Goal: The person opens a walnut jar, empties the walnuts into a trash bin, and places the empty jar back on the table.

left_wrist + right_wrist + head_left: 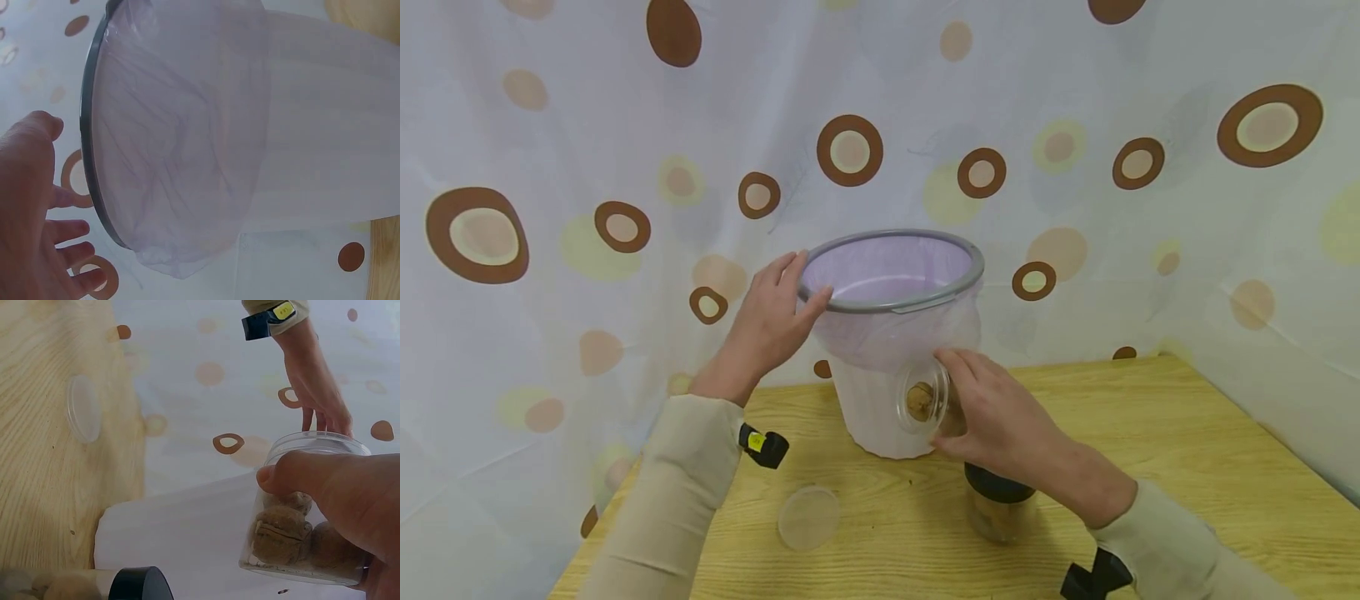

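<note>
A white trash bin [868,408] with a grey rim [895,308] stands upright, lined with a thin purple bag [181,125] folded over its outside. My left hand [775,317] is at the rim's left side, fingers spread; in the left wrist view, the hand [31,212] appears slightly apart from the rim. With thumb and fingers, my right hand [1007,417] grips a clear plastic jar [300,572] in front of the bin. The jar is tilted, its uncovered mouth toward the left in the head view. Brown, wrinkled walnuts [281,537] lie inside it.
A clear round lid [808,518] lies flat on the wooden table [1120,433], left of the bin's front. Below my right hand stands a second jar with a black lid [997,483], holding round brownish things. A dotted curtain [895,100] hangs behind the table.
</note>
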The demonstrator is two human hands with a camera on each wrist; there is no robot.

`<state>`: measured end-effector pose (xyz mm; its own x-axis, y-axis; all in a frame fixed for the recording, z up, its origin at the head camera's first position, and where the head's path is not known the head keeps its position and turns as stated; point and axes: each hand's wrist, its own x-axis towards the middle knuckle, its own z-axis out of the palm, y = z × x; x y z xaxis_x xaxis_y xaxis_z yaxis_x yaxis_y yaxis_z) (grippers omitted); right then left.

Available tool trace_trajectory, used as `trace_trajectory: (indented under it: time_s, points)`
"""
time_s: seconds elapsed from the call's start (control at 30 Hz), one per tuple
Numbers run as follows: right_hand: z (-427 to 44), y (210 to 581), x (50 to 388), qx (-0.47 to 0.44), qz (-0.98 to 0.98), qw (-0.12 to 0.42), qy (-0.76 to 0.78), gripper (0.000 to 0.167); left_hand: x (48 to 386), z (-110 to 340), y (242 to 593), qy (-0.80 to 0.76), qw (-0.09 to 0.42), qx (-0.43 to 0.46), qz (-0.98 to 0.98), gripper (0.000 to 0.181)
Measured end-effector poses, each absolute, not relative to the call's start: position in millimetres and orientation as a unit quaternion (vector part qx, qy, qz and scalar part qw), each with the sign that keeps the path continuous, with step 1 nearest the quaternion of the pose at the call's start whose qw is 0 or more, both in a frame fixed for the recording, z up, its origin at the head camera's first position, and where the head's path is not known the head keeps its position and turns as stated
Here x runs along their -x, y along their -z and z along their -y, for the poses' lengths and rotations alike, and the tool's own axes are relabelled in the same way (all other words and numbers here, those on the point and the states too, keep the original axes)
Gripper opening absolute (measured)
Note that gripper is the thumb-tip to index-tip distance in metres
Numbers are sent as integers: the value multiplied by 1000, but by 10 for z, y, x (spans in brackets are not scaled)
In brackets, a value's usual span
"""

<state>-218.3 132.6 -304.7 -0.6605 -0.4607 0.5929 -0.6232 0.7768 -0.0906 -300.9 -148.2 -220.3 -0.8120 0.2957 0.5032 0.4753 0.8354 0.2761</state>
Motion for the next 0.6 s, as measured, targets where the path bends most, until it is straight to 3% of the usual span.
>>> trace_trajectory:
  time_s: [0.6]
  points:
    - [-1416, 2851, 2215, -306, 896, 288, -147, 96, 3347, 1338, 2029, 208, 69, 166, 961, 76]
